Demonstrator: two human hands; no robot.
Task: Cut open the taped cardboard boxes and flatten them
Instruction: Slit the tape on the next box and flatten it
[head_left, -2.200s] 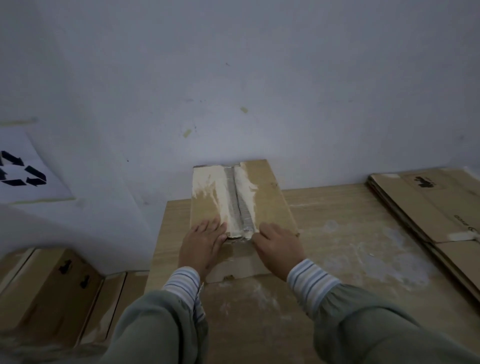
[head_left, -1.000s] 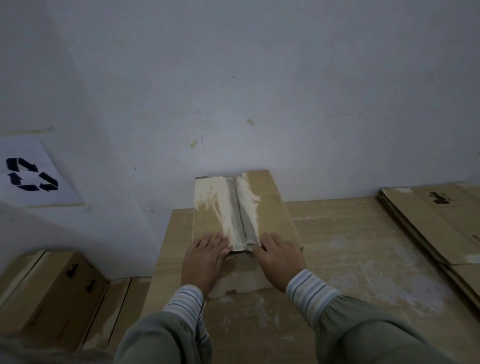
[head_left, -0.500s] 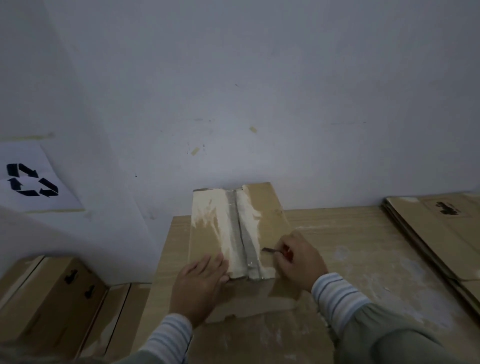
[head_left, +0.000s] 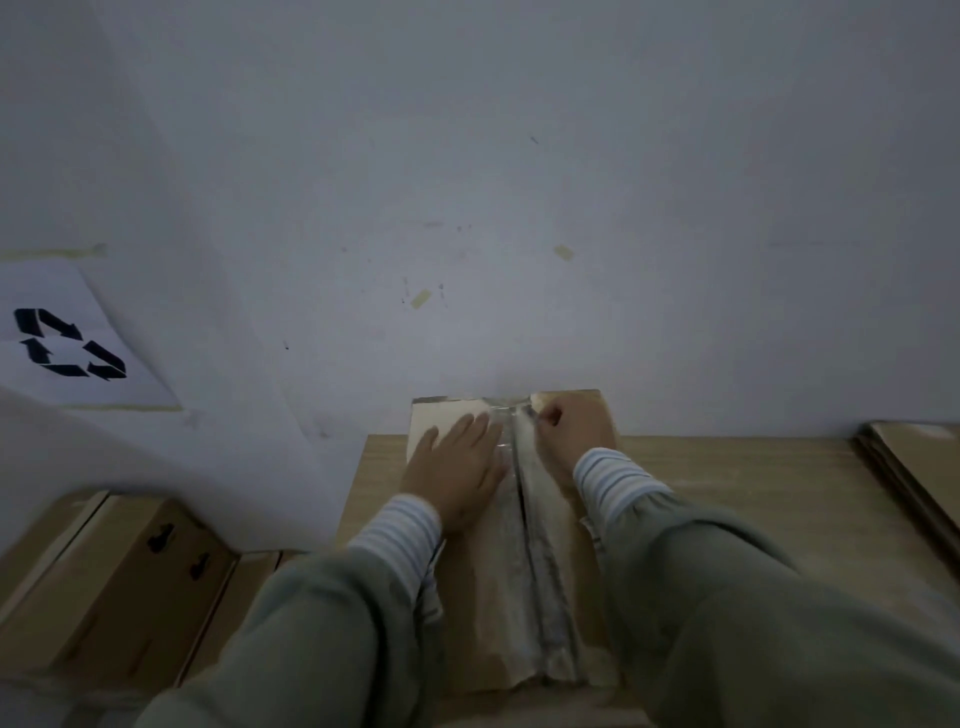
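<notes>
A taped cardboard box (head_left: 488, 587) lies on the wooden table (head_left: 753, 519), its long side running away from me toward the wall. A strip of clear tape (head_left: 540, 571) runs down its middle seam. My left hand (head_left: 457, 467) presses flat on the box's left half, fingers straight. My right hand (head_left: 569, 434) is at the far end of the seam, fingers curled round a small cutter whose blade tip (head_left: 531, 411) touches the tape. The cutter's body is hidden in my fist.
A stack of flattened cardboard (head_left: 914, 473) lies at the table's right edge. Lower cardboard boxes (head_left: 119, 587) stand left of the table. A white wall rises right behind the box, with a recycling sign (head_left: 67, 345) on the left.
Both hands first rested at the box's near end. Then my right hand took up a cutter and moved to the far end of the seam. My left hand slid forward along the left half.
</notes>
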